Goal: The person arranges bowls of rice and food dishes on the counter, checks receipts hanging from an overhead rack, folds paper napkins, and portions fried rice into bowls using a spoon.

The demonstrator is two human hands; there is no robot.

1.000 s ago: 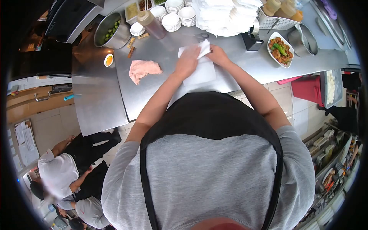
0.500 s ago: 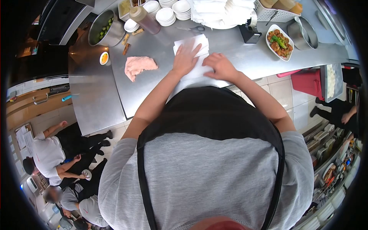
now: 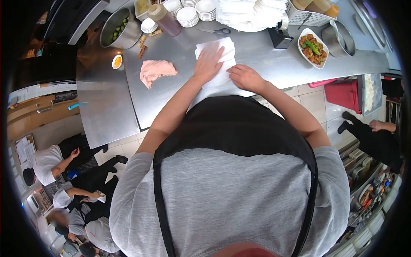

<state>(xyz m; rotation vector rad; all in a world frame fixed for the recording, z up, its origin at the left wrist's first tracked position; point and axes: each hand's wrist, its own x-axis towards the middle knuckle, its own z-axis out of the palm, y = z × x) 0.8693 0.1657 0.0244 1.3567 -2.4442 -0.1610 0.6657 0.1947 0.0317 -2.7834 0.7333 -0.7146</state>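
Observation:
A small pile of folded white napkins (image 3: 229, 52) lies on the steel counter just in front of my apron. My left hand (image 3: 208, 63) rests flat across the pile, fingers stretched forward. At the right edge of the lower napkin, my right hand (image 3: 248, 79) has its fingers bent together and pinched on the paper; the fingertips are partly hidden. To the left of my left forearm, a crumpled pink cloth (image 3: 156, 72) lies on the counter. Beyond the napkins are scissors (image 3: 218, 31).
A big stack of white napkins (image 3: 250, 15), a black dispenser (image 3: 281, 38) and a bowl of food (image 3: 311, 49) stand at the back right. A pot (image 3: 128, 36), a squeeze bottle (image 3: 165, 21) and small bowls (image 3: 187, 16) are back left. Several people stand behind me on the left.
My right hand has lowered onto the napkin's edge and its fingers have closed. My left hand stays over the pile. In the background, people have shifted.

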